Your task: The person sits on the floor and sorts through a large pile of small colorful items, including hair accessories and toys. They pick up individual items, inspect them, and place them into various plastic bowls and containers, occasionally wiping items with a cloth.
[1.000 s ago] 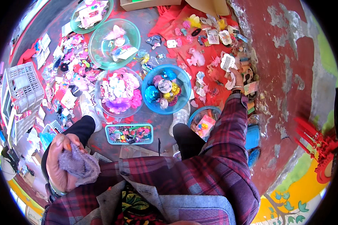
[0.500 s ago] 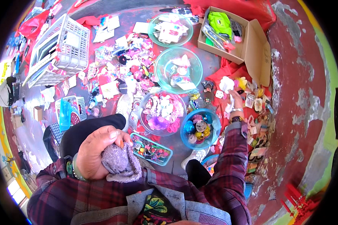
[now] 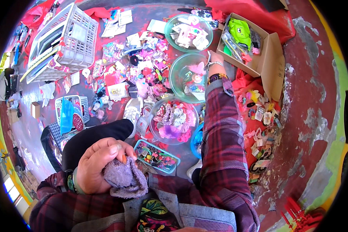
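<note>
My left hand point(image 3: 94, 164) is closed around a crumpled, fuzzy purple cloth point(image 3: 125, 178) in front of my chest. A bit of something orange shows at its fingertips. My right arm stretches far forward, and my right hand point(image 3: 215, 58) is at the right rim of a clear green basin point(image 3: 178, 83), just below another green basin point(image 3: 169, 33) of white cards. Its fingers are small and mostly hidden, so what they hold cannot be made out. Pink and white small items lie in the nearer green basin. A clear bowl of scrunchies point(image 3: 174, 118) sits closer to me.
A cardboard box point(image 3: 272, 65) with a lime-green pouch point(image 3: 239, 33) stands at the far right. Left are a white plastic crate point(image 3: 79, 42) and a smaller basket point(image 3: 84, 108). Loose hair accessories point(image 3: 143, 69) cover the floor. A blue tray point(image 3: 158, 156) of trinkets lies near my knees.
My right hand has moved from the pile at the right, where it was by a white item, up and left to the green basins. My left hand keeps the purple cloth.
</note>
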Available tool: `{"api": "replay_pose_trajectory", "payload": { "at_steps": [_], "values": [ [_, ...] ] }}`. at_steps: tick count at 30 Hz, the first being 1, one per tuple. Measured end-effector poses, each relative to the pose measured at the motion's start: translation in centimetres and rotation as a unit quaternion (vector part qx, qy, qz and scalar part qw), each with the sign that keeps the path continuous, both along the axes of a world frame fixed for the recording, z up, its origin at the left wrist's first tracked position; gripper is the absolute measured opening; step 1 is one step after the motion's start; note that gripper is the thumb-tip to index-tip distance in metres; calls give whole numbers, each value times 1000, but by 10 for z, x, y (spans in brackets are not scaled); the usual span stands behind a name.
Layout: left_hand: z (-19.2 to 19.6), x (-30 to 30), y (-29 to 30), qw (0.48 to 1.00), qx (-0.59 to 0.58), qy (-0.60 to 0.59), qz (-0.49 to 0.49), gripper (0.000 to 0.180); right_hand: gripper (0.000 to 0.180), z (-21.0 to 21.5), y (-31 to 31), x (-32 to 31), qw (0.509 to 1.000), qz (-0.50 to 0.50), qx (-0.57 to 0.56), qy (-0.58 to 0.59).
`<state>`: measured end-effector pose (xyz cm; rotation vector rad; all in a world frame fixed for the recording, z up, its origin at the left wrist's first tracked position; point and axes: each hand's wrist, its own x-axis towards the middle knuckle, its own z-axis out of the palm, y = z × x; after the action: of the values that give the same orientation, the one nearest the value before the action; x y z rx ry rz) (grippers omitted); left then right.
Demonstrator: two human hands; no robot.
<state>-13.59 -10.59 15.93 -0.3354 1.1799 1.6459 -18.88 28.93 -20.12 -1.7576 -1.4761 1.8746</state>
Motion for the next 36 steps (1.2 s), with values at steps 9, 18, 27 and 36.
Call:
{"api": "replay_pose_trajectory", "payload": {
  "at_steps": [9, 18, 27, 36],
  "values": [
    [0, -5, -17, 1000, 9, -13, 24, 20, 34, -2, -8, 25, 981, -120, -114, 105],
    [1, -9, -17, 999, 4, -18, 32, 20, 20, 53, -28, -96, 918, -199, -160, 304],
    [3, -13, -15, 1000, 2, -24, 12, 20, 29, 5, -18, -55, 949, -250, -128, 142],
    [-1, 4, -15, 999, -10, 44, 20, 21, 19, -13, -3, 212, 765, 454, 410, -200]
  ]
}}
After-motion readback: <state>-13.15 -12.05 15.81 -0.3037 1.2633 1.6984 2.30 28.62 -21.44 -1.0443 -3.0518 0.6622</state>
